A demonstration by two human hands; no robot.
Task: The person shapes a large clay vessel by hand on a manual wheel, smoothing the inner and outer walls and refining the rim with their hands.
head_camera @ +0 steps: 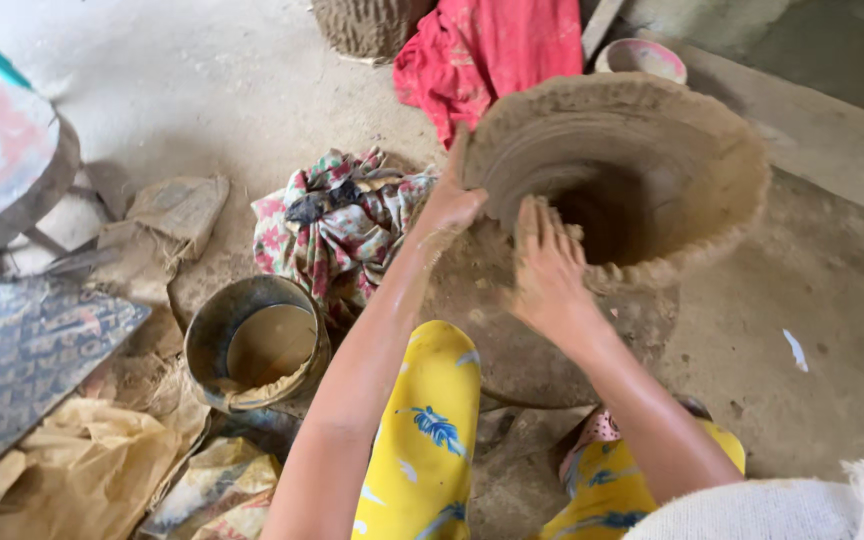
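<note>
My left hand [449, 200] rests flat against the outer rim of the wide, funnel-shaped vessel of wet brown clay [652, 130], fingers straight and held together, the thumb tucked toward the wall; it presses on the clay rather than closing around anything. My right hand [549, 268] lies on the near edge of the same vessel, fingers stretched out side by side and smeared with mud, their tips laid over the lip toward the dark hollow in the middle; it too is spread open on the surface and grips nothing. The vessel stands in front of my knees on a round, clay-caked base [552, 350] on the dusty earthen floor [812, 300], its ragged rim tilted toward me. Just left of my left forearm sits a mud-coated round bucket holding muddy water [257, 345], and between that bucket and the vessel lies a crumpled floral cloth of red, green and white [337, 225]. Behind the vessel is a heap of red fabric [487, 50], and beside that a small pink-rimmed bowl [642, 58]. My legs, in yellow trousers with blue flowers [427, 420], are folded under my arms. Crinkled tan sacks [82, 470] lie at lower left.
</note>
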